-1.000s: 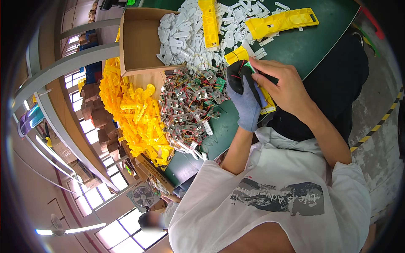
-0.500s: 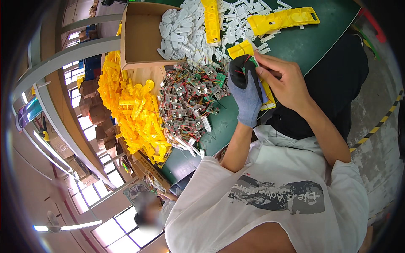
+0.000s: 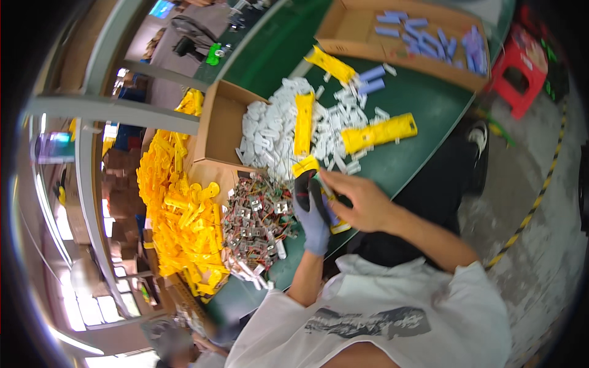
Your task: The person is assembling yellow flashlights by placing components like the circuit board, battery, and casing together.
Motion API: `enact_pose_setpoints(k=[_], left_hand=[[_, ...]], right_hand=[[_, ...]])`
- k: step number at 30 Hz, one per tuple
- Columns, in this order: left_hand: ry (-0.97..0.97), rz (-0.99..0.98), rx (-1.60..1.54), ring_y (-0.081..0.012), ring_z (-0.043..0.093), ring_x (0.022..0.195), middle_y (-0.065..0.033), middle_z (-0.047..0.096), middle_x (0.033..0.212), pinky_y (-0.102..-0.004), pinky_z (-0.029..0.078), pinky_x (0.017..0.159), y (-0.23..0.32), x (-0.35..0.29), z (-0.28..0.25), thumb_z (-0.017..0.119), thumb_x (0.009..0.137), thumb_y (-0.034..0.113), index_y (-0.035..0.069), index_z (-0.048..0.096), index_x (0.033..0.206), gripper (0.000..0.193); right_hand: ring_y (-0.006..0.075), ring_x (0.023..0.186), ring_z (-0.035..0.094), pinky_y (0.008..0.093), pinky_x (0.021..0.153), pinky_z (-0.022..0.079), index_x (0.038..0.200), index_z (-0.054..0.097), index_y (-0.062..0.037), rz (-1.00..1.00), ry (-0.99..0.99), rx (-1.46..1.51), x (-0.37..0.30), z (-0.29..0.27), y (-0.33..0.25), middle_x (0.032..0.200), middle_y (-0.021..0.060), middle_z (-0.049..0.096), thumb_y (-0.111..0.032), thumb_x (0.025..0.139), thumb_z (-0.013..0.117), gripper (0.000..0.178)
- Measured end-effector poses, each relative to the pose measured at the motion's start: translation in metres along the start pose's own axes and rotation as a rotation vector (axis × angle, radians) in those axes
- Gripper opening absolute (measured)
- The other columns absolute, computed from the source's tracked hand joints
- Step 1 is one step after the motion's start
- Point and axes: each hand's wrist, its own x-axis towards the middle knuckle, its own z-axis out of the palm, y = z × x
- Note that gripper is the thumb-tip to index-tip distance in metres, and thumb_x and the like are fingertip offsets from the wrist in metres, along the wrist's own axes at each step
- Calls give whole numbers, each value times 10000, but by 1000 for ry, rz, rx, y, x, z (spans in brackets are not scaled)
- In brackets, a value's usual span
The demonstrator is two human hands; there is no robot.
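My left hand (image 3: 311,211), in a grey glove with black fingers, is closed around a yellow plastic housing (image 3: 305,165). The housing's far end sticks out beyond the glove, and its near end shows below my palm. A bluish-purple strip is partly visible in it, between my hands. My bare right hand (image 3: 362,202) is bent against the housing, forefinger and thumb closed near the left fingertips; whatever they pinch is hidden. Just left of the glove lies a heap of small circuit boards with red and black wires (image 3: 254,211). White plastic pieces (image 3: 270,132) are piled beyond my hands.
More yellow housings lie on the green table (image 3: 423,80), one at the right (image 3: 380,132). A large yellow heap (image 3: 178,208) fills the left, beside a cardboard box (image 3: 224,126). Another box (image 3: 392,52) holds bluish-purple pieces. A red stool (image 3: 521,70) stands off the table's right edge.
My view has shifted, bringing the far table, the box of bluish-purple pieces and the red stool into sight. Both hands stay together at the yellow housing, with little change in their grip.
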Motion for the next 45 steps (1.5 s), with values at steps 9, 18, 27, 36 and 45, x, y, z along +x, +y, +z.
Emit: enact_pose_setpoints(k=[9,18,27,36,45], left_hand=[[211,-128,-42,-107,563,763,-67,550,1058,-239,500,599,126,4,-51,670,789,-53,124,315,1389,719],[342,-102,611,-254,627,753,-172,606,979,-337,514,632,117,204,-220,719,765,238,143,185,1438,864],[-57,50,1298,-373,577,1093,-215,587,1218,-410,463,933,16,419,-267,671,756,360,90,456,1324,665],[-156,216,1275,-333,567,1117,-191,596,1213,-400,440,964,-65,492,-269,591,835,354,69,598,1194,458],[-200,675,1727,-343,565,1118,-203,604,1195,-396,434,969,-86,512,-326,577,843,364,52,603,1181,460]], right_hand=[[148,931,620,239,726,490,1138,618,20,84,20,348,9,-6,-13,1155,109,609,-16,847,608,293],[98,713,606,220,656,472,926,664,13,244,125,109,-5,1,21,857,60,648,-19,863,605,92],[220,677,652,303,608,517,848,672,-39,42,62,-389,-10,20,18,814,78,667,-39,761,680,88],[216,650,640,300,587,506,810,664,-51,13,66,-584,-1,27,12,791,71,663,-15,704,686,114],[206,650,626,301,590,488,819,666,-61,6,52,-558,-2,25,14,814,54,664,-25,706,696,122]])
